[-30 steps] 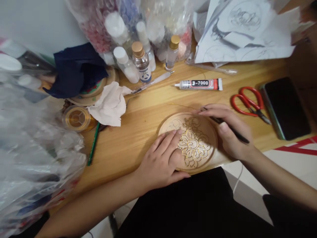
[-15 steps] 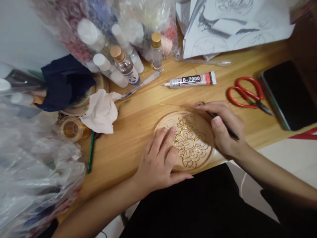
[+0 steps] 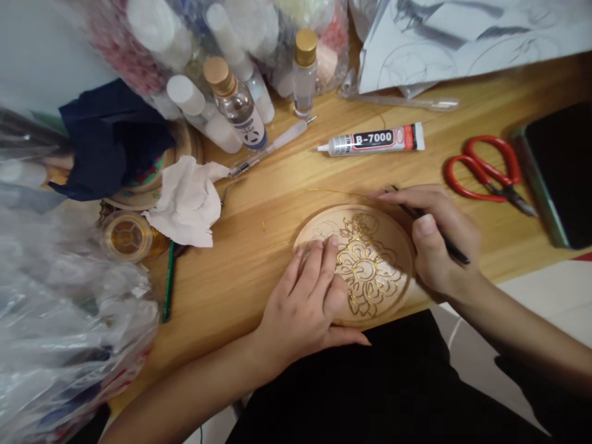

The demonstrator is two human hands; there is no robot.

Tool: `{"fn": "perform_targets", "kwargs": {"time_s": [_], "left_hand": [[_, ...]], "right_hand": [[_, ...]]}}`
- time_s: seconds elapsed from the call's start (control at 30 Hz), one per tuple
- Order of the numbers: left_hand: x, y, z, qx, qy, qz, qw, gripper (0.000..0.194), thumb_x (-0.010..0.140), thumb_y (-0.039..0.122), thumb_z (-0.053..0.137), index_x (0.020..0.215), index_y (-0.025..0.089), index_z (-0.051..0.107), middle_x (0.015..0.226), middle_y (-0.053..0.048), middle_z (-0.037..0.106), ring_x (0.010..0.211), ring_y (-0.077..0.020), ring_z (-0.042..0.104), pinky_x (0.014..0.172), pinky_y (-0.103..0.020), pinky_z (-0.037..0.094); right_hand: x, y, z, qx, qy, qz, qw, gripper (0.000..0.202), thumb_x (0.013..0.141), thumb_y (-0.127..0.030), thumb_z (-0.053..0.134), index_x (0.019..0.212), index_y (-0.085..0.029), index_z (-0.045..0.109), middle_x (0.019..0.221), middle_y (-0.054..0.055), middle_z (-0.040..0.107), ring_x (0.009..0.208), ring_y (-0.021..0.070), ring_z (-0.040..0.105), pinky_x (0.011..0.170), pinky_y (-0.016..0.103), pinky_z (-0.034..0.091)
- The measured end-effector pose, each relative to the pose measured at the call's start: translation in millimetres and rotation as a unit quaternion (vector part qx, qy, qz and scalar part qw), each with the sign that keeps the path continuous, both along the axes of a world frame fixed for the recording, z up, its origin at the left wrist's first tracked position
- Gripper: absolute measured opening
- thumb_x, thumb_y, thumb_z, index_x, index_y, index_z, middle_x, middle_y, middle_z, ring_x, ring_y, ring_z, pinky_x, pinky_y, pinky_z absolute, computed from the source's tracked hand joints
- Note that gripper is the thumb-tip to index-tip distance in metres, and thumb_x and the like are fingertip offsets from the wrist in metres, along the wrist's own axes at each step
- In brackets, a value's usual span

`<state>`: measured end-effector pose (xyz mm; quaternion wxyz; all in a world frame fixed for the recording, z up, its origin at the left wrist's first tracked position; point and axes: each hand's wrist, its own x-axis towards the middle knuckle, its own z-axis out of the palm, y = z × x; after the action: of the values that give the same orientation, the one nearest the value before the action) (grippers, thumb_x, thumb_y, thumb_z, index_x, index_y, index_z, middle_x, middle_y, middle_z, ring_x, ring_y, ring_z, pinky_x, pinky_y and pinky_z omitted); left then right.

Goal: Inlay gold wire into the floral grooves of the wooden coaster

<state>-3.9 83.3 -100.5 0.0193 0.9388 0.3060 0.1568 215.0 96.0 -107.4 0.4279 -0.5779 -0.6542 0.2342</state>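
My left hand [image 3: 308, 296] lies spread on the left part of a round wooden disc [image 3: 407, 253], its fingers flat on the surface. A flower pattern of gold wire [image 3: 365, 269] covers much of the disc, and faint drawn lines show near my fingertips. At the disc's right side, my right hand [image 3: 439, 240] is closed around dark tweezers [image 3: 456, 251], whose tips point up and left. A thin gold wire [image 3: 324, 190] runs leftward over the table from near those fingers; whether the tweezers grip it is unclear.
Beyond the disc lies a B-7000 glue tube [image 3: 374, 140]. Red-handled pliers [image 3: 485, 169] and a phone [image 3: 562, 179] are to the right. Leftward are a crumpled tissue [image 3: 187, 203], a wire spool [image 3: 127, 236], a green pencil [image 3: 169, 283] and plastic bags [image 3: 69, 320]. Bottles [image 3: 238, 111] stand behind.
The camera view has shifted, so the disc, glue tube and pliers appear farther right. Both hands keep nearly the same pose, and the tweezers stay in my right hand.
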Motion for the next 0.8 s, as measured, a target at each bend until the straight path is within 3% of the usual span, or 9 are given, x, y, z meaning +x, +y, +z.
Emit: {"fn": "perform_targets", "kwargs": {"time_s": [0.13,0.3,0.53,0.6,0.7,0.8], "left_hand": [[0,1,-0.1,-0.005,-0.011,-0.001,1.000,0.078,0.084,0.081,0.031,0.097,0.011,0.060,0.131,-0.023,0.060,0.123,-0.0353,0.055,0.106,-0.045,0.040],[-3,5,-0.9,-0.046,-0.043,-0.001,0.998,0.069,0.083,0.078,0.042,0.097,0.012,0.058,0.134,-0.022,0.058,0.127,-0.0345,0.053,0.109,-0.045,0.038],[-14,17,-6.7,-0.193,-0.222,-0.002,0.956,0.046,0.090,0.060,0.050,0.106,0.017,0.043,0.139,-0.023,0.051,0.133,-0.0327,0.044,0.104,-0.054,0.043],[-16,17,-7.8,-0.207,-0.253,0.007,0.945,0.038,0.090,0.051,0.053,0.106,0.019,0.041,0.140,-0.022,0.050,0.134,-0.0315,0.043,0.104,-0.056,0.042],[-17,16,-7.7,-0.206,-0.263,0.033,0.942,0.029,0.088,0.037,0.059,0.104,0.020,0.042,0.138,-0.020,0.052,0.133,-0.0302,0.045,0.105,-0.055,0.043],[-15,13,-7.1,-0.183,-0.262,0.053,0.946,0.025,0.086,0.024,0.060,0.104,0.019,0.043,0.133,-0.018,0.056,0.129,-0.0282,0.049,0.103,-0.052,0.045]], "right_hand": [[-1,-1,0.7,-0.012,-0.020,-0.010,1.000,0.033,0.098,-0.035,0.039,0.121,-0.035,0.063,0.115,0.002,0.070,0.110,0.0276,0.062,0.098,0.050,0.048],[-2,1,-1.1,0.026,-0.015,0.005,1.000,0.032,0.098,-0.033,0.041,0.118,-0.029,0.066,0.113,0.004,0.071,0.105,0.0254,0.064,0.092,0.046,0.050],[3,-3,-0.9,0.070,0.016,0.004,0.997,0.030,0.096,-0.033,0.044,0.116,-0.025,0.066,0.108,0.008,0.071,0.103,0.0268,0.064,0.088,0.047,0.050],[3,-8,4.4,0.093,-0.052,0.057,0.993,0.030,0.093,-0.031,0.048,0.120,-0.025,0.062,0.110,0.008,0.071,0.105,0.0266,0.063,0.088,0.047,0.051],[-1,-19,12.0,0.106,-0.186,0.164,0.963,0.036,0.090,-0.032,0.054,0.125,-0.023,0.056,0.118,0.009,0.070,0.116,0.0290,0.059,0.092,0.047,0.050],[-8,-26,13.0,0.108,-0.256,0.210,0.937,0.040,0.090,-0.036,0.054,0.125,-0.017,0.055,0.124,0.013,0.067,0.126,0.0323,0.052,0.097,0.049,0.046]]}}
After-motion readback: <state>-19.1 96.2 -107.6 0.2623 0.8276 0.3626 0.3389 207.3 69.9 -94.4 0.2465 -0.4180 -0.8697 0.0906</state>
